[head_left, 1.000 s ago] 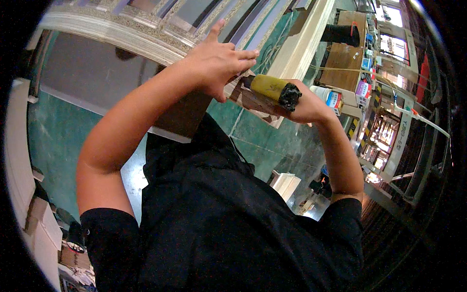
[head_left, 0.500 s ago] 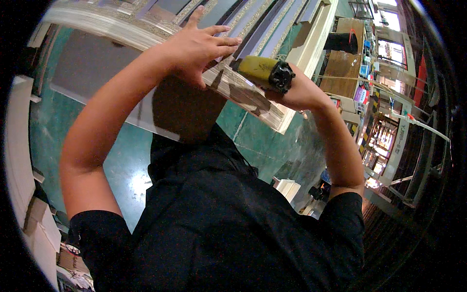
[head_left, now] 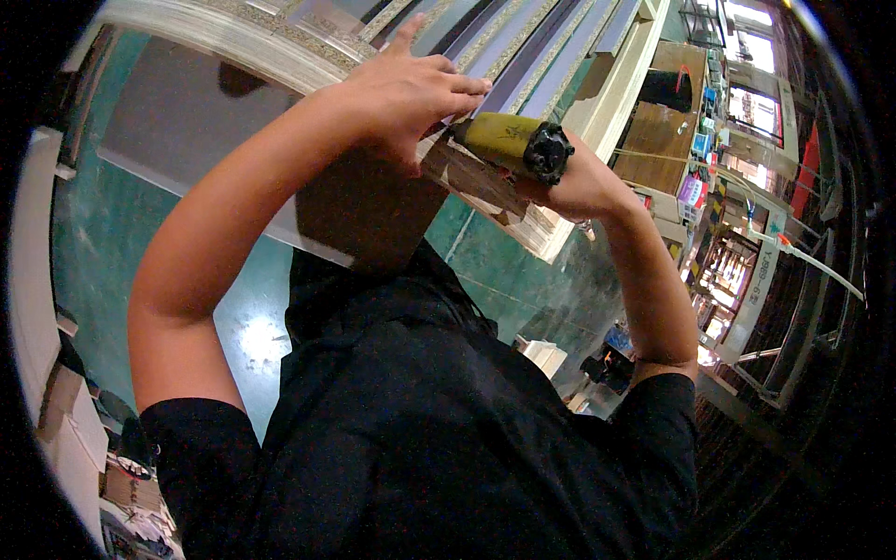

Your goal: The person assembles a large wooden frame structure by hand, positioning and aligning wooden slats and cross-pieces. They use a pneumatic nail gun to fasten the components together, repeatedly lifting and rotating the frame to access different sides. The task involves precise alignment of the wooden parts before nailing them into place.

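Observation:
A yellow nail gun (head_left: 504,138) with a black end cap is in my right hand (head_left: 586,177), its fingers closed round the grip, mostly hidden behind it. The tool's nose points at the near wooden edge of a slatted frame (head_left: 280,67), close to its right corner. My left hand (head_left: 406,93) rests on that edge just left of the nose, fingers spread and thumb down the near side. Beyond it, pale strips with rough chipboard edges (head_left: 532,51) run away from me in rows. Where the nose meets the wood cannot be made out.
A grey-brown panel (head_left: 187,131) lies below the frame, over the green floor (head_left: 495,247). At the right stands a brown workbench (head_left: 658,140) with a black container (head_left: 667,89) and small boxes. A pale hose (head_left: 821,261) hangs at far right. White boards (head_left: 33,271) stand at left.
My left hand has slid right along the wooden edge, closer to the nail gun. The tool and my right hand have shifted only slightly, with the whole view moving a little too.

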Tool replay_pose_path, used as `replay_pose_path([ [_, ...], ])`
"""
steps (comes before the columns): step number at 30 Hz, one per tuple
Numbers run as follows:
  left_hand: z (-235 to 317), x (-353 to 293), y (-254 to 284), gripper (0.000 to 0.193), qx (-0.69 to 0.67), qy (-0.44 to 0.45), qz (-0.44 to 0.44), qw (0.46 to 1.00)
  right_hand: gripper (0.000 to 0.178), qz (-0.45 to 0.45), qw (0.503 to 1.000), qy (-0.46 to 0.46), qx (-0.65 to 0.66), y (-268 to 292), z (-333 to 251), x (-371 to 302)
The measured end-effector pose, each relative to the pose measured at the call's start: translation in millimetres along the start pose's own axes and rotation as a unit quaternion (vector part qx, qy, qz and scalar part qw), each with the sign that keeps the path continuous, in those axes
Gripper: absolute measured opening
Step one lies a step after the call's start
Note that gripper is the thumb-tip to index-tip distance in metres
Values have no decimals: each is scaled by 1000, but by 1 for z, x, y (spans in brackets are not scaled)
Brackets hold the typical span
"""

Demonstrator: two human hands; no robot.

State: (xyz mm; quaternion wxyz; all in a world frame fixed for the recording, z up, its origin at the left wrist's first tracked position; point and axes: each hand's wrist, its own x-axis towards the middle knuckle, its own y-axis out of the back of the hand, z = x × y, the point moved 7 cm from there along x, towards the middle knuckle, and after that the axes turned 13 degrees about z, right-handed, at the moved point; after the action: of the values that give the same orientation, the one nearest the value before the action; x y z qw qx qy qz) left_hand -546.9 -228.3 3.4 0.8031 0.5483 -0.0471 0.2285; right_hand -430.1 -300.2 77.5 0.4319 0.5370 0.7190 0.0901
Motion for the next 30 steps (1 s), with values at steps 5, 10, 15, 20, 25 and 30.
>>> replay_pose_path([
  [5, -3, 0, -7, 111, 18, -6, -2, 1000, 44, 20, 999, 23, 27, 0, 3, 0],
  [10, -2, 0, -7, 113, 40, -6, -1, 999, 45, 17, 999, 28, -16, 0, 0, 0],
  [15, 0, 0, 1, 101, -12, 13, -7, 1000, 43, 13, 1000, 9, -26, -2, 4, -5],
  [20, 0, -4, 1, 114, 12, -16, -8, 1000, 40, 15, 1000, 10, -22, -2, 2, -7],
  [25, -33, -31, 32, 132, 69, -5, 21, 997, 44, 34, 999, 29, 4, 8, -1, -4],
  [30, -65, -43, 43, 122, 4, 9, -14, 1000, 47, 27, 999, -41, 9, 5, -20, 26],
])
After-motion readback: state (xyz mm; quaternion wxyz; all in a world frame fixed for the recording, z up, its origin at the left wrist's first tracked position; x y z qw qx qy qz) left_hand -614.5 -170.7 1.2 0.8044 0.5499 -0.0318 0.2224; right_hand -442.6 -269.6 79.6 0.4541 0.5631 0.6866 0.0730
